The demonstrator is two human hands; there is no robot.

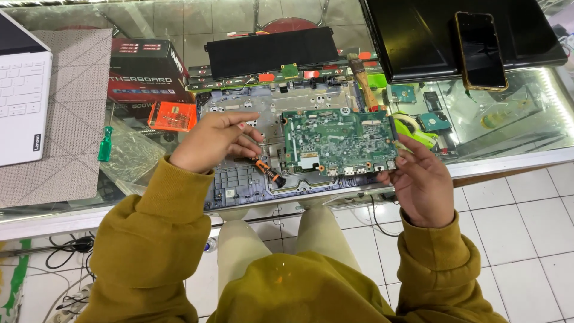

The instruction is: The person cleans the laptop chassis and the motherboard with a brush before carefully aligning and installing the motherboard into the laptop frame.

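Note:
A green circuit board [335, 140] lies over an opened laptop base [239, 179] on a glass counter. My right hand [421, 182] grips the board by its right edge. My left hand [215, 140] rests on the base left of the board, fingers curled, thumb and forefinger pointing right. A small screwdriver with an orange and black handle [267, 170] lies just under that hand; whether the fingers hold it is unclear. A long black battery [272, 51] sits behind the base.
A white laptop [21, 96] lies on a grey mat [72, 107] at left, with a green-handled tool [106, 143]. An orange parts box [172, 115], a brush [365, 81], a tape roll [412, 128], a black laptop [430, 36] and a phone [480, 51] are here.

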